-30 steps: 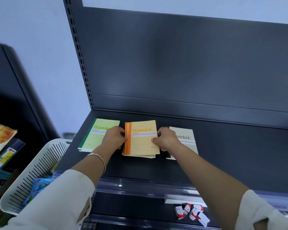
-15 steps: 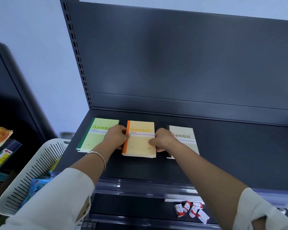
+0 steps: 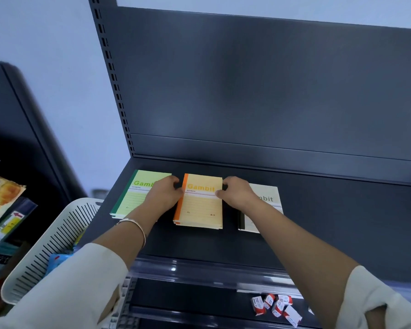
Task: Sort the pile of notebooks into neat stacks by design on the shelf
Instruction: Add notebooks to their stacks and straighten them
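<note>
- I see fingers of my left hand (image 3: pixel 165 197) and right hand (image 3: pixel 236 194) curled, gripping the orange notebook stack (image 3: pixel 201 207) by its side edges, on the shelf (image 3: pixel 330 222)
- Left hand covers the green stack (image 3: pixel 134 198) title's end
- Right forearm hides much of the beige stack (image 3: pixel 269 199)

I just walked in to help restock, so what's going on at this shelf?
A person is sorting notebooks by cover on the dark shelf. Three lie in a row: green stack left, orange stack middle, beige stack right. The left hand and right hand grip the orange stack by its side edges, apparently squaring it.
</note>
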{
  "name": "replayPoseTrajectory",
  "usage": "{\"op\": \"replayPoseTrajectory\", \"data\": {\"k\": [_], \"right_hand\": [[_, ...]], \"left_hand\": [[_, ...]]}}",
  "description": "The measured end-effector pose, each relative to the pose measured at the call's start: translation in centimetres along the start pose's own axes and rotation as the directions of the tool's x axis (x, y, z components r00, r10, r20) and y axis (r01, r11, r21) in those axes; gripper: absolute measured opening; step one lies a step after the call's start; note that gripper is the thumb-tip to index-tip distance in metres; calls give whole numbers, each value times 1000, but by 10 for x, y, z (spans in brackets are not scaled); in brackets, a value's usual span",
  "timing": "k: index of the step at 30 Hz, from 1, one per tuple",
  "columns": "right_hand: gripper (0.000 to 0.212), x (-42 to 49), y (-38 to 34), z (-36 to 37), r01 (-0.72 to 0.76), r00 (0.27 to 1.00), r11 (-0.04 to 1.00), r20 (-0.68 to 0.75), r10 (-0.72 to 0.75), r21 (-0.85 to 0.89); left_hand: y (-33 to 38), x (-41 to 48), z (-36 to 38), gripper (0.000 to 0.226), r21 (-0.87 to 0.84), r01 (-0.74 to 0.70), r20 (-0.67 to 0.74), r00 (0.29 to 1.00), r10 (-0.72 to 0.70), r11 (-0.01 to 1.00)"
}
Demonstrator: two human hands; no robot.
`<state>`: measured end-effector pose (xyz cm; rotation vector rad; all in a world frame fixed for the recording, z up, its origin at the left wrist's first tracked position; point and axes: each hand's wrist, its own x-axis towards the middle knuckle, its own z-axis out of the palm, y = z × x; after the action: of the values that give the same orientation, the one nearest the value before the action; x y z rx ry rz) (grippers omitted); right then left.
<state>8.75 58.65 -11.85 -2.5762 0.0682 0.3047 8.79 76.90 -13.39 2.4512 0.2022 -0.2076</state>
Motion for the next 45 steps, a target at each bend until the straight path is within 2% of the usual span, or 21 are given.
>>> {"op": "replayPoseTrajectory", "data": {"k": [4, 9, 14, 24, 30, 36, 41, 45], "right_hand": [[35, -6, 6, -15, 69, 993, 996, -93, -73, -53], [35, -21, 38, -51, 113, 964, 968, -212, -162, -226], [30, -46, 95, -100, 72, 933, 944, -312, -177, -321], [25, -137, 303, -247, -74, 877, 911, -462, -135, -407], [30, -179, 422, -334, -202, 831, 898, -553, -55, -392], [35, -176, 502, -383, -268, 845, 891, -533, 36, -365], [45, -159, 533, -399, -291, 918, 896, -361, 162, -337], [55, -146, 552, -412, -323, 931, 919, -252, 265, -227]], "left_hand": [[12, 2, -4, 24, 120, -105, -94, 989, 117, 987], [58, -4, 9, 24, 268, -255, -88, 954, 287, 929], [130, -21, 42, 20, 324, -353, -58, 919, 391, 878], [343, -97, 187, 18, 297, -576, -28, 792, 610, 762], [467, -139, 269, 17, 312, -729, 0, 641, 767, 609], [546, -131, 322, 17, 340, -805, 67, 537, 841, 487], [573, -110, 350, 16, 305, -827, 113, 523, 845, 472], [597, -103, 372, 19, 233, -838, 157, 533, 831, 494]]}}
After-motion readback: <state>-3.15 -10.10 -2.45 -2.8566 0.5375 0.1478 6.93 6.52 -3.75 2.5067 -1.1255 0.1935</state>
